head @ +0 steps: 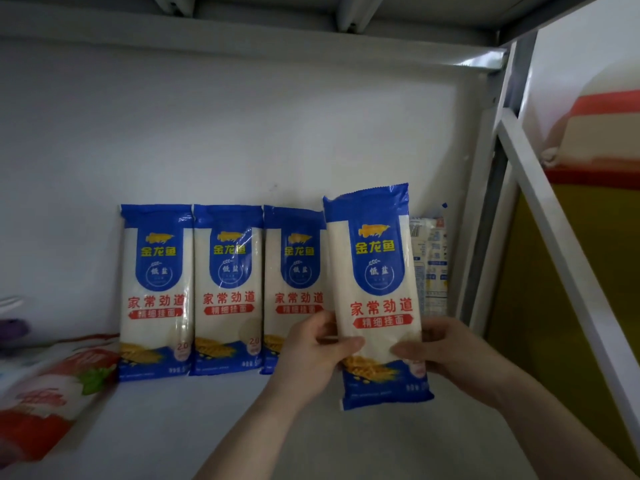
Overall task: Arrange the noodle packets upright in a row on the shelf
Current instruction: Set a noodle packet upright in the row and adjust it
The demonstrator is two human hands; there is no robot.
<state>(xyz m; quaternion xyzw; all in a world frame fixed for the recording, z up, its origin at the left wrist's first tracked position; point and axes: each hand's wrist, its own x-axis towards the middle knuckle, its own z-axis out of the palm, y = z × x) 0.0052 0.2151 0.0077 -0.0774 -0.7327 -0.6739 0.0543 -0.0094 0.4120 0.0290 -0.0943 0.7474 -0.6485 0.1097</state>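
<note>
Three blue-and-white noodle packets stand upright side by side against the shelf's back wall: the left one (156, 289), the middle one (228, 289) and the right one (294, 285). A fourth noodle packet (375, 278) is upright in front of them, to the right. My left hand (311, 351) grips its lower left edge, thumb on the front. Its lower right edge is gripped by my right hand (440, 348). Another packet (431, 265), back side out, stands behind it at the far right, partly hidden.
A red-and-white bag (52, 386) lies flat on the white shelf board (194, 420) at the left. The shelf's metal upright (485, 209) and a slanted white rail (554, 237) bound the right side. The upper shelf (242, 39) hangs overhead.
</note>
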